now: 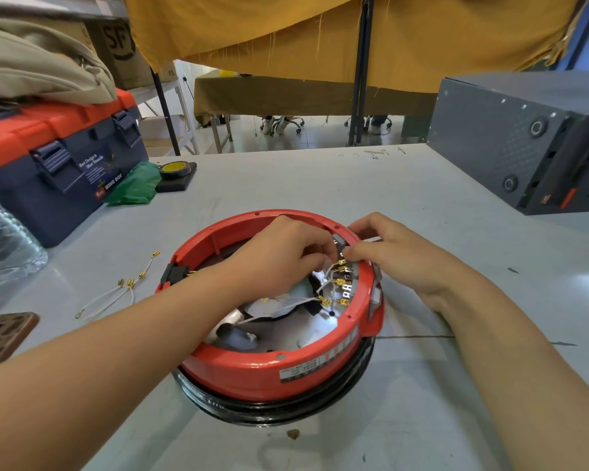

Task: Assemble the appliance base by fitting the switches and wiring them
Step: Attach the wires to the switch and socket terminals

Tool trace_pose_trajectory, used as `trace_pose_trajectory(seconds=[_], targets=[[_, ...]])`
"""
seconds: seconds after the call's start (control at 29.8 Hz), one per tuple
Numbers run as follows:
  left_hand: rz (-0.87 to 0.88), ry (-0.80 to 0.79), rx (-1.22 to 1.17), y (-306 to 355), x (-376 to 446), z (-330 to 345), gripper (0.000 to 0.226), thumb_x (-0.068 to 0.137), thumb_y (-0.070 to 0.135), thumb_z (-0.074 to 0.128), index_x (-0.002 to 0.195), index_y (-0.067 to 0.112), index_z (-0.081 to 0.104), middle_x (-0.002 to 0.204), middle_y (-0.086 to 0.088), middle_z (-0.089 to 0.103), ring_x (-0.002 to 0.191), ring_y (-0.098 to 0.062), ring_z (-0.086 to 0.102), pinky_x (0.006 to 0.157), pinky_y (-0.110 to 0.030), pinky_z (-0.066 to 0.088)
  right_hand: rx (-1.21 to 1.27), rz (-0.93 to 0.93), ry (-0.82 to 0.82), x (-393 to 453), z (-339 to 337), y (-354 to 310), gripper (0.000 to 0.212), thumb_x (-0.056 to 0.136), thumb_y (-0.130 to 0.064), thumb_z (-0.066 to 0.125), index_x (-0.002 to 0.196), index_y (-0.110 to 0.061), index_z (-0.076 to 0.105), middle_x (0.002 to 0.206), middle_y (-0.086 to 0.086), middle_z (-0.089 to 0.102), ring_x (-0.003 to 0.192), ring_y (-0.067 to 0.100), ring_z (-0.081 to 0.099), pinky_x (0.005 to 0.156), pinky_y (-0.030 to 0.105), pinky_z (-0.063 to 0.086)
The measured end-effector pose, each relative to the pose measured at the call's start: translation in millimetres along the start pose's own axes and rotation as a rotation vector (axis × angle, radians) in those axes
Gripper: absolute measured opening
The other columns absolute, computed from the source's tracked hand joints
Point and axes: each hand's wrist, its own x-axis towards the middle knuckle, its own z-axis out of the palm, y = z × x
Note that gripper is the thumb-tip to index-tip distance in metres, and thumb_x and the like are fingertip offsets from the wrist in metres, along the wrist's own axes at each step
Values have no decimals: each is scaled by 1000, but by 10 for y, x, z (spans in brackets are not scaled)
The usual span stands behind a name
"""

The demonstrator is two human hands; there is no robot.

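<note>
Head view: the red appliance base [252,372] sits just below the centre of the frame on the grey table [422,205], open side up. Along the inside of its right wall runs the grey switch block [349,283], its row of terminals stretching from the far rim toward the lower right. White wires [286,302] with brass spade connectors [323,301] come up from the middle of the base and fan out to that row.

The left hand [286,253] reaches in from the lower left, its fingers curled down around the wires near the topmost connector; whether it actually pinches one is hidden by the knuckles. The right hand [391,253] comes over the outer right rim, thumb and forefinger pinched together at the upper end of the switch block, right where a brass connector meets it. What exactly it clamps cannot be told.

Both sets of fingertips meet at the same spot, at the far end of the terminal row. The connectors lie roughly across the row, pointing outward at the wall, so the push should go from the base's centre toward the right rim. The left hand is on the feeding side, and the right hand backs the wall.

Spare leads [116,294] lie on the table at left of the base, well apart
</note>
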Motion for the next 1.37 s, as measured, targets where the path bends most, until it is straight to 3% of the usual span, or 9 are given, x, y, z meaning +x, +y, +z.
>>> trace_pose_trajectory(seconds=[0.1, 0.17, 0.34, 0.47, 0.7, 0.94, 1.24, 1.37], targets=[[-8, -26, 19, 20, 5, -25, 15, 86, 8, 61, 91, 17, 72, 78, 3, 68, 61, -9, 54, 58, -15, 38, 35, -35, 2, 1, -23, -2, 17, 85, -14, 63, 99, -23, 64, 98, -4, 65, 74, 3, 64, 65, 15, 48], [-25, -25, 25, 37, 9, -42, 15, 86, 9, 61, 93, 17, 71, 79, 1, 68, 64, -11, 55, 60, -17, 39, 68, -38, 6, 8, -22, 10, 20, 86, -13, 63, 103, -23, 66, 98, -1, 67, 75, 5, 66, 67, 16, 52], [-50, -47, 10, 78, 9, -102, 8, 86, 13, 64, 90, 17, 69, 82, 0, 69, 77, -12, 62, 72, -24, 45, 173, -37, 128, 63, 13, 56, 38, 86, -10, 65, 123, -15, 58, 114, 4, 62, 93, 15, 65, 80, 26, 52], [-73, -41, -41, 132, 11, -67, 3, 83, 19, 68, 84, 18, 71, 78, 0, 69, 74, -8, 62, 68, -18, 45, 271, -63, 153, 74, 88, 77, 36, 91, -10, 60, 126, -14, 57, 124, 6, 61, 103, 18, 65, 86, 27, 53], [-147, -39, 16, 156, 61, 35, 5, 80, 25, 69, 78, 21, 71, 64, 11, 57, 66, -7, 56, 58, -16, 39, 350, -81, 153, 94, 149, 96, 32, 93, -12, 57, 124, -14, 60, 113, 2, 69, 93, 11, 68, 79, 20, 55], [-144, -26, -42, 85, 35, 57, 5, 81, 25, 70, 79, 21, 71, 70, 2, 66, 69, -14, 61, 63, -24, 46, 339, -74, 148, 103, 151, 110, 31, 92, -16, 58, 123, -18, 61, 113, 0, 69, 98, 13, 68, 91, 32, 53], [-145, -3, -118, 45, 11, 61, 5, 82, 18, 69, 81, 16, 74, 70, 5, 69, 65, -3, 60, 62, -15, 46, 322, -76, 155, 104, 153, 127, 30, 93, -18, 58, 123, -19, 61, 110, -1, 69, 97, 12, 67, 90, 31, 53], [-154, 6, -128, 50, 8, 59, 8, 82, 14, 67, 78, 17, 73, 64, 10, 65, 61, 3, 56, 58, -9, 43, 333, -78, 159, 100, 158, 124, 29, 93, -17, 58, 122, -18, 61, 108, -1, 70, 93, 10, 68, 83, 23, 55]])
